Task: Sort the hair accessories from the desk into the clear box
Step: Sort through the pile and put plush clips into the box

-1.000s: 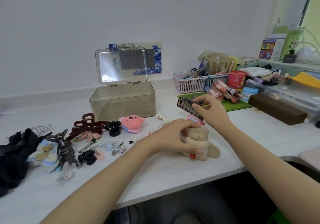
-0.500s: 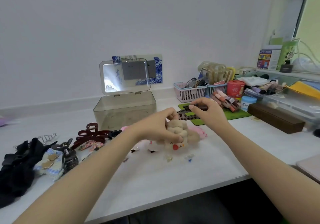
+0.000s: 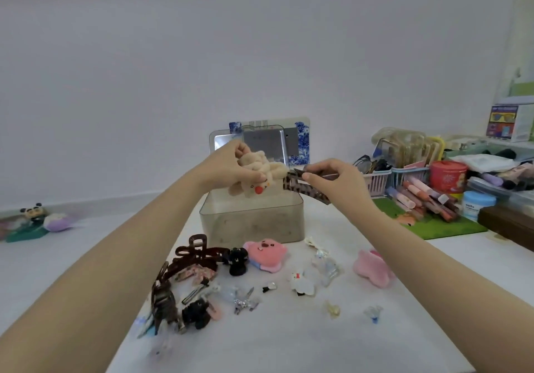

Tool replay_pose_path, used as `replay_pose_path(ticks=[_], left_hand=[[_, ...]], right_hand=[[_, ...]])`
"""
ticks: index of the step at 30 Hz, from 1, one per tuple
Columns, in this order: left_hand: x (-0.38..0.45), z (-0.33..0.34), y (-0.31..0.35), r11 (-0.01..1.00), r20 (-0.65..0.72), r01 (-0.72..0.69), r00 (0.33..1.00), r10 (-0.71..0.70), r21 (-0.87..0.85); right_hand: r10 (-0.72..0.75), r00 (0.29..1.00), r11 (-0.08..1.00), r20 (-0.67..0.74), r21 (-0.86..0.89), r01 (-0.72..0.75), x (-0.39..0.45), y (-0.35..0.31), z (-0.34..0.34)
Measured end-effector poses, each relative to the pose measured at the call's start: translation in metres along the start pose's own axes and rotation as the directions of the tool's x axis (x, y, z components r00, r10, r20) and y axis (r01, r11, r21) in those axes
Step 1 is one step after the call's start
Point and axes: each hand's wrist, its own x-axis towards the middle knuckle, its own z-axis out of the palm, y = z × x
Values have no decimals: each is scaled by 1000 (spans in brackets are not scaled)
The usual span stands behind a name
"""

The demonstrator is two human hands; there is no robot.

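The clear box [image 3: 251, 223] stands open at the desk's middle, its mirrored lid [image 3: 276, 145] upright behind. Above its opening my left hand [image 3: 231, 167] grips a beige plush bear clip [image 3: 257, 174]. Just to the right, my right hand [image 3: 335, 183] pinches a brown patterned hair clip [image 3: 303, 189] over the box's right rim. On the desk in front lie a pink plush clip [image 3: 267, 254], a pink fluffy clip [image 3: 374, 268], dark claw clips [image 3: 190, 257], a black clip [image 3: 238, 261] and several small clips [image 3: 302, 283].
At the right stand small baskets [image 3: 378, 182], a red tin [image 3: 448, 176], lip products [image 3: 424, 200] on a green mat [image 3: 442, 226], a blue-lidded jar [image 3: 478, 205] and a brown case [image 3: 508, 225]. Small toys [image 3: 43, 219] lie at far left.
Both hands have risen from the desk to above the box, carrying the bear clip and the brown clip. The view has tilted upward and shifted.
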Motion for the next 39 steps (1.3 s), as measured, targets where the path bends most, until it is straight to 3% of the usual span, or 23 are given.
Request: replay_pose_path(ticks=[6, 10, 14, 20, 25, 29, 31, 35, 39], left_hand=[[41, -3, -39, 961, -91, 240, 969, -229, 139], [62, 8, -57, 857, -20, 403, 907, -420, 320], [76, 19, -75, 759, 77, 422, 849, -523, 496], [92, 33, -102, 698, 133, 397, 808, -574, 597], [101, 30, -112, 732, 145, 372, 832, -536, 571], [105, 28, -118, 766, 225, 233, 869, -440, 599], [106, 28, -120, 771, 224, 168, 900, -375, 615], [106, 32, -133, 785, 219, 35, 952, -216, 619], [105, 28, -149, 747, 193, -42, 974, -118, 664]], right_hand=[[33, 999, 999, 31, -44, -32, 39, -3, 59], [180, 972, 957, 150, -255, -138, 70, 6, 93], [387, 880, 852, 275, -472, -227, 90, 21, 117], [581, 678, 779, 451, -551, -301, 102, 32, 140], [567, 650, 766, 506, -613, -191, 110, 39, 147], [486, 730, 627, 481, -773, 91, 120, 44, 144], [471, 725, 602, 503, -784, 152, 122, 42, 140], [464, 665, 610, 586, -755, 239, 125, 35, 128], [438, 557, 742, 705, -634, 219, 126, 34, 130]])
